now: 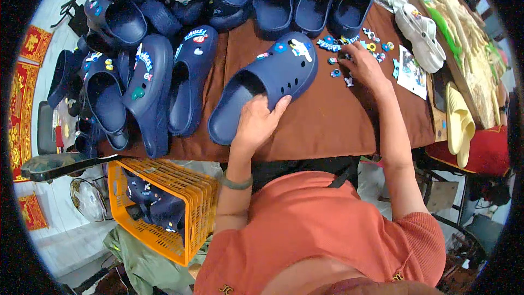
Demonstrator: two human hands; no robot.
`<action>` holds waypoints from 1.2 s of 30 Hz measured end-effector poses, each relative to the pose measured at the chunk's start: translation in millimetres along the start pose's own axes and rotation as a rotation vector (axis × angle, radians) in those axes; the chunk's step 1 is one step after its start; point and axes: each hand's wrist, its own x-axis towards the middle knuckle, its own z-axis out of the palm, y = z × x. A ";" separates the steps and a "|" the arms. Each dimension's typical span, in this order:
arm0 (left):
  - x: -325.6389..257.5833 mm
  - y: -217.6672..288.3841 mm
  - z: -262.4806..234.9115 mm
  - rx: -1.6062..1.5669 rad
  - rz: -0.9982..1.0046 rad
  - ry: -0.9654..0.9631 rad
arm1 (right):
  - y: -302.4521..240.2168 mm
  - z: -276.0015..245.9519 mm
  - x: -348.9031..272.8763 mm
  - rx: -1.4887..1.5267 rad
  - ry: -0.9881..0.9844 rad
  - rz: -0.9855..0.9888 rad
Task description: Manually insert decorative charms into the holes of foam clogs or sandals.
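Note:
A navy blue clog (pixel 267 84) lies on the brown table (pixel 338 125), toe pointing to the far right, with a few small charms fixed on its top. My left hand (pixel 256 123) grips its near side by the heel opening. My right hand (pixel 363 65) reaches over a scatter of small colourful charms (pixel 376 43) beyond the clog's toe, fingers bent down onto them; whether it has one pinched I cannot tell.
Many navy clogs (pixel 180 71) crowd the table's left and far side. A white clog (pixel 421 35) and a yellow slipper (pixel 458 123) lie at the right, beside a printed card (pixel 412 74). An orange crate (pixel 169 207) with clogs stands below the table's left.

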 end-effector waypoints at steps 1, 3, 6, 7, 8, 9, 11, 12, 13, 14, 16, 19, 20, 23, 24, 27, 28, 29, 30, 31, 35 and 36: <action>-0.3 2.1 -1.5 -0.011 0.035 0.011 | 2.8 0.5 1.2 0.007 0.050 -0.053; 0.2 -0.3 -1.5 -0.005 0.044 0.020 | 7.1 -1.9 3.0 0.016 0.028 -0.033; 1.5 -1.9 -0.6 0.002 0.056 0.027 | 12.6 -5.0 3.7 0.006 0.000 0.006; 2.7 -1.5 -0.5 0.006 0.062 0.025 | 15.5 -3.2 4.6 0.019 -0.003 0.052; 4.1 -0.5 -0.4 0.006 0.047 0.017 | 17.4 -1.2 4.4 0.031 -0.007 0.099; 4.1 -0.4 -0.3 0.020 0.036 0.016 | 0.8 -12.4 3.0 -0.027 -0.077 0.174; 5.0 -5.0 2.4 0.069 -0.010 0.008 | 16.5 -1.7 1.8 -0.111 -0.039 0.118; 6.0 -7.5 3.5 0.069 -0.021 0.002 | 12.6 -4.2 1.1 -0.161 -0.038 0.112; 6.9 -10.1 4.5 0.069 -0.007 0.007 | 13.4 -4.3 1.9 -0.172 -0.056 0.122; 6.3 -12.5 5.7 0.069 0.006 0.012 | 10.6 -5.4 1.5 -0.233 -0.047 0.114; 4.2 -10.4 5.3 0.043 -0.001 0.023 | 6.4 -6.1 3.5 -0.143 0.009 0.123; 5.5 -11.3 5.6 0.026 0.035 0.029 | -1.4 -10.5 5.8 -0.051 0.102 0.117; 4.5 -9.5 4.8 0.024 0.025 0.022 | -0.3 -8.2 6.2 0.005 0.136 0.102; 5.2 -7.2 5.4 0.029 0.048 0.039 | -2.3 -3.1 6.2 0.054 0.310 -0.025; 5.0 -9.1 4.7 0.028 0.035 0.040 | -11.7 -4.1 7.6 0.060 0.300 -0.029; 3.8 -11.7 5.4 0.052 0.041 0.037 | -35.3 -3.3 4.6 0.439 0.170 0.083; 3.7 -9.2 4.3 0.069 0.051 0.032 | -38.2 -0.3 2.6 0.441 0.165 0.089; 3.2 -8.6 4.7 0.087 0.060 0.025 | -42.7 2.6 0.3 0.496 0.123 -0.014; 3.0 -11.2 6.1 0.086 0.056 0.019 | -51.2 5.1 -1.1 0.550 0.081 -0.117; 3.1 -14.7 7.8 0.097 0.105 0.043 | -79.1 -1.2 -7.7 0.822 -0.029 0.111; 4.4 -25.4 9.5 0.098 0.145 0.045 | -88.7 8.5 -13.1 0.768 -0.095 -0.035; 5.6 -27.4 10.5 0.098 0.141 0.039 | -92.1 4.4 -13.4 0.768 -0.144 -0.079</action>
